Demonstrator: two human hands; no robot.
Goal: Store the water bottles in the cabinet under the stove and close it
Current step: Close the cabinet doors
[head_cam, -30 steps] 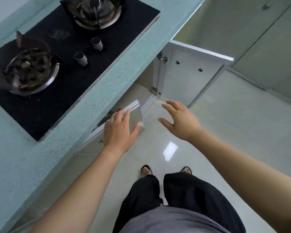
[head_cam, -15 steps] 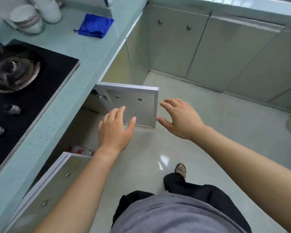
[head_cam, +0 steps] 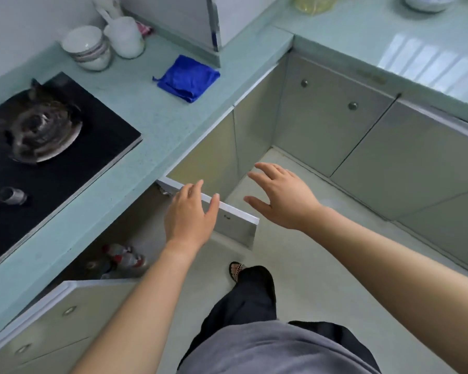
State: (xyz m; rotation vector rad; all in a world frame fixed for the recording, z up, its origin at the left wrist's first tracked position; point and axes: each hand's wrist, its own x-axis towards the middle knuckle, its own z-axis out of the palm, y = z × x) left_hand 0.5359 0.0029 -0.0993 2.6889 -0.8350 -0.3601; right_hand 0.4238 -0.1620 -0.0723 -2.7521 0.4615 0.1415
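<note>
The cabinet under the black stove [head_cam: 52,147] stands open, and clear water bottles with red labels [head_cam: 125,256] lie on its floor near the front. The right cabinet door [head_cam: 237,225] swings partly out from the counter. My left hand [head_cam: 191,214] lies flat over that door's top edge, fingers spread, holding nothing. My right hand [head_cam: 283,197] hovers open just beyond the door's free end, not touching it. The left cabinet door [head_cam: 60,314] is ajar at the lower left.
A blue cloth [head_cam: 187,78], stacked white bowls [head_cam: 88,48] and a white cup [head_cam: 125,36] sit on the pale green counter [head_cam: 157,122]. Closed cabinets [head_cam: 335,117] line the far corner. My legs and sandalled foot [head_cam: 237,269] stand on the floor by the doors.
My view has swung right along the counter. My left hand left the left door and came onto the right door's top edge; the right door has swung partway in.
</note>
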